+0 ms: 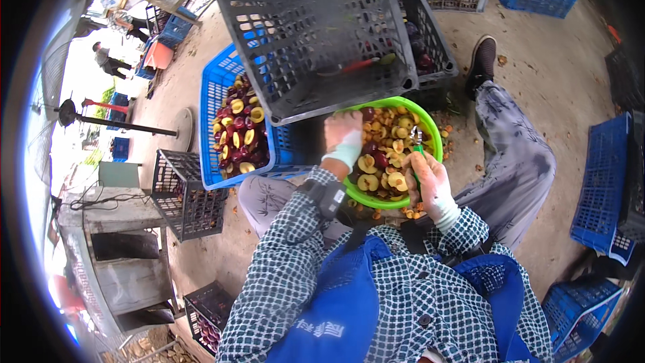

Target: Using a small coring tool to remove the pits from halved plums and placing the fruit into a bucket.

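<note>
A bright green round tub (438, 136) sits between my knees. It holds halved yellow-fleshed fruit (368, 183), pieces and a few whole dark red plums (380, 160). Over its left rim is my left hand (343, 136), in a white fingerless covering; its fingers are blurred, and what they hold, if anything, does not show. A plum lies close to its fingertips. My right hand (433, 185) grips a green-handled hand tool with a metal head (416, 136), tip over the fruit. To the left, a blue crate (209, 104) contains cut red plums (242, 128).
A black crate (316, 104) is tilted over the blue crate and a second black crate (447, 60) with dark plums. More crates stand behind and at the right, including a blue crate (598, 181). A fan stand (124, 121) and a distant person (111, 60) are at left.
</note>
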Available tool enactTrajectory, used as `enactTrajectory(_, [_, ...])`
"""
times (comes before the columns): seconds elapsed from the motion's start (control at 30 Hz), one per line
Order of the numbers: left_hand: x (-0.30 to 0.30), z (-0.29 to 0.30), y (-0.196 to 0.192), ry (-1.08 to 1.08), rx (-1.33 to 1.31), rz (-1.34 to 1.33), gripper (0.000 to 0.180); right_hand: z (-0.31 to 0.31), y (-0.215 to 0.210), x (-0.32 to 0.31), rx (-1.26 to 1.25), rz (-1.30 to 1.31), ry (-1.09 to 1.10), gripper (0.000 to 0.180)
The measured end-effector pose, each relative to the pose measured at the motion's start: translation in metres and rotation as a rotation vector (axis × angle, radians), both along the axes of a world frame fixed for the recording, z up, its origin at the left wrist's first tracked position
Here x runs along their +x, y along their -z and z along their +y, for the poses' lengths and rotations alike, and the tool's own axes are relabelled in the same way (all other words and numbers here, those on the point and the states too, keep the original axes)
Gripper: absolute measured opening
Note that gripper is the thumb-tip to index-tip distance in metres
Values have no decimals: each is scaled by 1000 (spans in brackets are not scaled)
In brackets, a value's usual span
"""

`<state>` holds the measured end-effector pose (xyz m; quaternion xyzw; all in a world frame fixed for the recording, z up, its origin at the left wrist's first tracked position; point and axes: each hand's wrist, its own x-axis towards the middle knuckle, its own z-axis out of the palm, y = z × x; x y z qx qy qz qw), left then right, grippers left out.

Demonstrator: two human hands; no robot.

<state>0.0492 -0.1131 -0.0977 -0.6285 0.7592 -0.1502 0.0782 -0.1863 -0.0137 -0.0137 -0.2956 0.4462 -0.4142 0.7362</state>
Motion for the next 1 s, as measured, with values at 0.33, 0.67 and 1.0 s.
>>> enactTrajectory(0.33, [-34,55,-66,-373,446,1735,32,4,17,3,-354,491,-10,28])
enactTrajectory(0.67, [-52,92,-96,-483,581,2153,71,13,14,5,-503,740,-305,37])
enactTrajectory(1.0, [-51,92,-84,-331,374,1801,99,17,-2,10,-515,542,-315,31])
